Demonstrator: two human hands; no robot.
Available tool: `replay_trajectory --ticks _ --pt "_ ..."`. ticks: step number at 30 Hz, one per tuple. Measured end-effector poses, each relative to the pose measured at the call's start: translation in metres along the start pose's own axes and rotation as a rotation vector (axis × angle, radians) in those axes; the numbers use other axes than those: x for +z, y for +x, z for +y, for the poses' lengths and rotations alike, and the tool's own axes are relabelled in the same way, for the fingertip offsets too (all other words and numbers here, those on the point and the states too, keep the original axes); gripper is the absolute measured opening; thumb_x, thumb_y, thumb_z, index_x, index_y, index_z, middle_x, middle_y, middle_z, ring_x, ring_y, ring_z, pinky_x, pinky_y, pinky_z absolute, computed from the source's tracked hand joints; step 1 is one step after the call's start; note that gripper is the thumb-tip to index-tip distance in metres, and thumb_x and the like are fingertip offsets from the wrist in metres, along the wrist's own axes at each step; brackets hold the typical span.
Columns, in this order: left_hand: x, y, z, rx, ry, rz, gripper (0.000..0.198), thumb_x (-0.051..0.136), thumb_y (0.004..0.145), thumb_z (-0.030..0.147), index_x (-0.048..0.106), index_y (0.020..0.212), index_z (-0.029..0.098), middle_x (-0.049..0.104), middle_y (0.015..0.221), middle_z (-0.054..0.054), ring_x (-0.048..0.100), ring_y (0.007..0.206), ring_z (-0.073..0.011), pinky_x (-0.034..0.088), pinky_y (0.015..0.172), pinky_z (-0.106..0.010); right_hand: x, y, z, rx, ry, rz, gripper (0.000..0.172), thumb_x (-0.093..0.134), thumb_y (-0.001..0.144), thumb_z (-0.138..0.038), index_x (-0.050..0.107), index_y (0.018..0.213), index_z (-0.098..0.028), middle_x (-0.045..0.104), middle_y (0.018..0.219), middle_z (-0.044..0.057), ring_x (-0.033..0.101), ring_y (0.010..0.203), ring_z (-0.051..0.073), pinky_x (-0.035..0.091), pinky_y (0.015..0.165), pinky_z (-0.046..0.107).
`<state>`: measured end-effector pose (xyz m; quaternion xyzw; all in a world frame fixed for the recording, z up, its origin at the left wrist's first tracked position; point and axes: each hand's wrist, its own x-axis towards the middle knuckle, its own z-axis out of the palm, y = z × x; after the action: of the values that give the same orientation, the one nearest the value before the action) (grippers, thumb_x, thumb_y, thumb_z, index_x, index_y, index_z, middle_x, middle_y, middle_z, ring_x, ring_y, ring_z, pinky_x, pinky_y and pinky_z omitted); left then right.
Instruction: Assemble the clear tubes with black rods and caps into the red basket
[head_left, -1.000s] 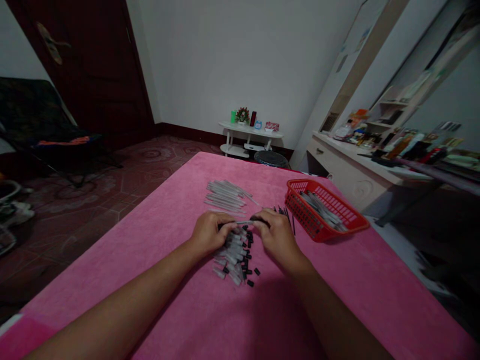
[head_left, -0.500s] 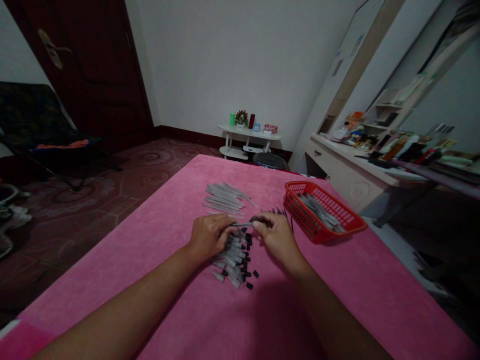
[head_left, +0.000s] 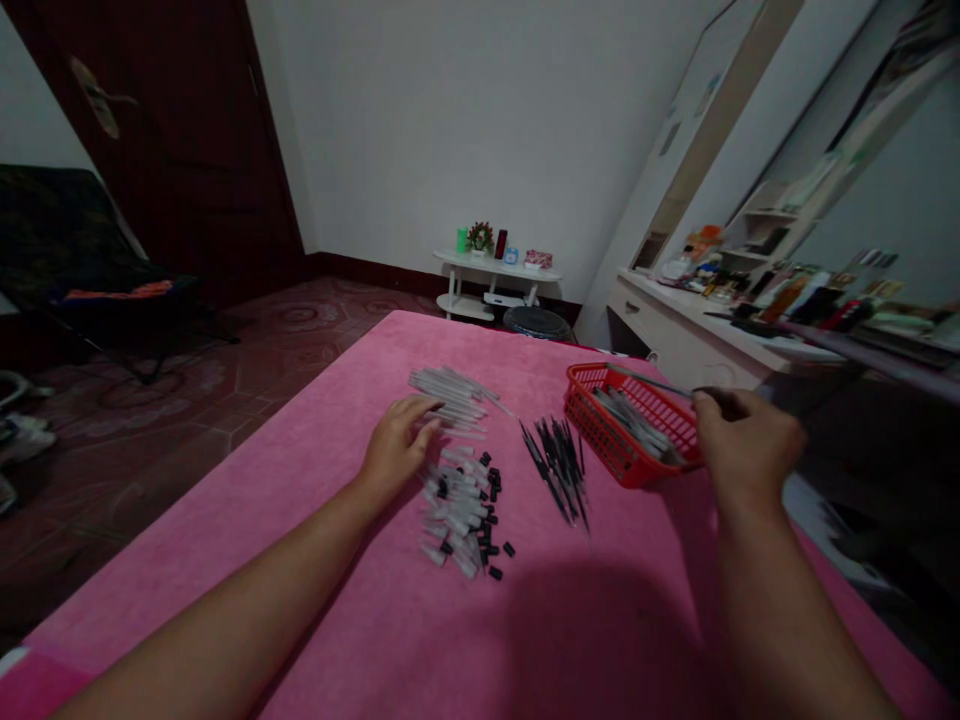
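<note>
My right hand (head_left: 746, 440) is closed on one end of a slim grey pen (head_left: 649, 378), which points left over the red basket (head_left: 626, 470). Inside the basket lie several similar pens (head_left: 636, 425). My left hand (head_left: 397, 445) has its thumb and fingers apart, with nothing seen between them. It hovers beside a stack of clear pen barrels (head_left: 450, 395). Just right of and below that hand is a heap of translucent pen caps (head_left: 457, 510), mixed with small black plugs (head_left: 493, 530). Dark pen refills (head_left: 559, 460) lie in a bunch between the heap and the basket.
Everything rests on a pink cloth-covered table (head_left: 360, 600). A dressing table (head_left: 720, 330) with bottles stands at the right. Beyond the far edge are a round black stool (head_left: 537, 322) and a small white shelf (head_left: 487, 262). A folding chair (head_left: 82, 260) is at the left.
My right hand has carried the pen right, from the middle of the table to above the basket. My left hand has let go of it and shifted slightly left. The refills are now uncovered.
</note>
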<state>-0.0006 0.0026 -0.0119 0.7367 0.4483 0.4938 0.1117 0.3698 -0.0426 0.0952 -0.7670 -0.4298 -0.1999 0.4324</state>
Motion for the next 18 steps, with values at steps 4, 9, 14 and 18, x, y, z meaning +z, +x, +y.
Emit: replay_trajectory --ticks 4,9,14,18 --pt "0.001 0.000 -0.001 0.068 0.091 -0.076 0.024 0.054 0.085 0.027 0.067 0.103 0.018 0.068 0.103 -0.008 0.058 0.101 -0.0227 0.044 0.091 -0.039 0.005 -0.001 0.020 0.062 -0.300 -0.088 0.036 0.055 0.075 -0.045 0.075 0.094 -0.020 0.071 0.086 0.016 0.062 0.074 0.029 0.034 0.055 0.034" --pt "0.001 0.001 -0.004 0.102 0.153 -0.169 0.022 0.052 0.085 0.023 0.070 0.098 0.019 0.070 0.099 -0.008 0.058 0.096 -0.0227 0.044 0.088 -0.038 0.021 -0.007 0.009 -0.074 -0.025 -0.212 0.034 0.053 0.077 -0.040 0.073 0.093 -0.018 0.072 0.084 0.010 0.063 0.075 0.023 0.040 0.061 0.030" --pt "0.003 -0.001 -0.010 0.083 0.191 -0.215 0.025 0.051 0.085 0.023 0.071 0.099 0.019 0.070 0.099 -0.010 0.059 0.095 -0.0231 0.045 0.086 -0.038 0.033 -0.011 0.005 -0.153 -0.023 -0.496 0.041 0.046 0.083 -0.043 0.071 0.103 -0.018 0.072 0.086 0.011 0.065 0.077 0.024 0.044 0.066 0.031" --pt "0.002 -0.001 -0.009 0.081 0.210 -0.261 0.024 0.051 0.085 0.020 0.071 0.098 0.019 0.070 0.099 -0.010 0.059 0.093 -0.0227 0.045 0.084 -0.037 0.026 -0.011 0.005 -0.122 -0.244 -0.438 0.045 0.043 0.085 -0.047 0.071 0.106 -0.018 0.071 0.088 0.015 0.065 0.081 0.028 0.043 0.066 0.035"
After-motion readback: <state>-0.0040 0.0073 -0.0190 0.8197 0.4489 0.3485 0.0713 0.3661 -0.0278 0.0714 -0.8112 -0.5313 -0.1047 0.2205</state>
